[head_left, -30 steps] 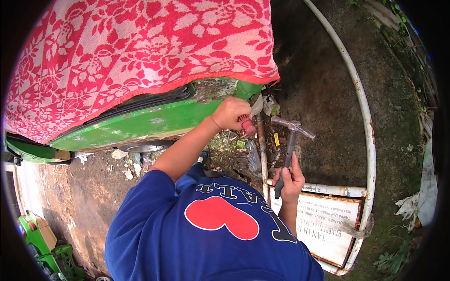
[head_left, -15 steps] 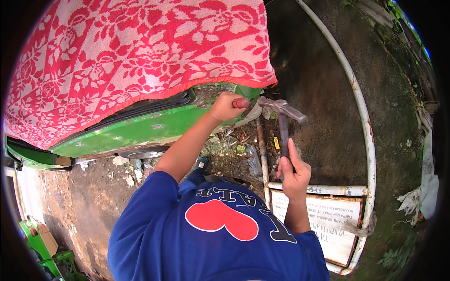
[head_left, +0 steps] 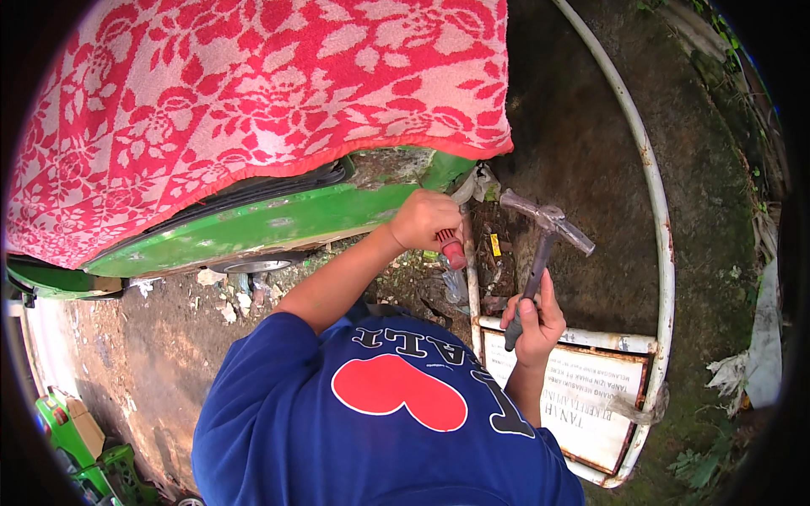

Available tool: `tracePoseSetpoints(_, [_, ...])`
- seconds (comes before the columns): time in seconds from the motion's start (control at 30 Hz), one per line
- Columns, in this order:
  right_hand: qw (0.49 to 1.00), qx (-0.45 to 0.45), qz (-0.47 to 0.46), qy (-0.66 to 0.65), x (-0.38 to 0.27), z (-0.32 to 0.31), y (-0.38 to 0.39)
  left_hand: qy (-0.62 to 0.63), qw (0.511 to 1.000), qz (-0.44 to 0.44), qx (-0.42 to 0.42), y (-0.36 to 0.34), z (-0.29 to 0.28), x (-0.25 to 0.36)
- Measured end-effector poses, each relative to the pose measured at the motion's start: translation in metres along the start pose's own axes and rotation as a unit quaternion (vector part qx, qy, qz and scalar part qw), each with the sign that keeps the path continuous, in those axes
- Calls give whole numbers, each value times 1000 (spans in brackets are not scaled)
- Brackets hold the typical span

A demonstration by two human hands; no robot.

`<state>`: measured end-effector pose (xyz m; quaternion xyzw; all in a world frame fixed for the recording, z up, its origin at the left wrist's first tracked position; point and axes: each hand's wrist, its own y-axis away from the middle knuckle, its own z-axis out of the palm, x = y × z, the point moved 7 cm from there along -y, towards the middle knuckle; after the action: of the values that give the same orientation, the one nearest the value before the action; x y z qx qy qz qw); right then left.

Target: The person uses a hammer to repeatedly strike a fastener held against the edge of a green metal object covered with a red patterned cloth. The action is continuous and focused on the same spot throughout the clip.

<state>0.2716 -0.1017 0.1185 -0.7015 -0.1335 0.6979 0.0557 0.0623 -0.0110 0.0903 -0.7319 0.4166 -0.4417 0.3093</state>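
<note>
In the head view, our left hand (head_left: pixel 429 221) is closed around a red-handled tool (head_left: pixel 452 251); the butt of its handle pokes out toward us, and the fingers hide the rest, so we cannot tell what its far end is. That hand lies in front of the lower edge of a green car body (head_left: pixel 278 223), near the car's right-hand end; we cannot tell whether it touches the panel.

Our right hand (head_left: pixel 537 325) grips a hammer (head_left: pixel 539 261) low on its dark handle, with the thumb laid along it. The hammer is raised with its head uppermost, one end turned toward the car's corner and the other away to the right, apart from the red handle.

A red and pink floral cloth (head_left: pixel 278 101) drapes over the car, its right corner hanging near the panel's end. Below the car's lower edge we see part of a wheel (head_left: pixel 259 266).

Under our hands, the littered ground (head_left: pixel 160 379) carries clear plastic (head_left: pixel 453 285) and a small yellow piece (head_left: pixel 495 244), both beside the left bar of a rusty white metal frame (head_left: pixel 666 253). At the frame's near end sits a white sign panel (head_left: pixel 582 413), partly behind our right forearm.
</note>
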Motion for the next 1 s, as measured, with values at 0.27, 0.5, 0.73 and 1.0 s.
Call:
tracePoseSetpoints(0.27, [999, 3, 42, -4, 16, -7, 5, -15, 1000, -7, -9, 8, 2, -7])
tracePoseSetpoints(0.5, [999, -5, 37, 16, 15, -7, 9, -10, 999, -35, 0, -5, 2, -11])
tracePoseSetpoints(0.73, [990, -46, -81, 110, 3, -7, 24, -51, 994, -76, -54, -12, 18, -27])
tracePoseSetpoints(1.0, [992, 27, -118, -29, -14, -23, 38, -29, 995, -95, -11, -21, 8, -31])
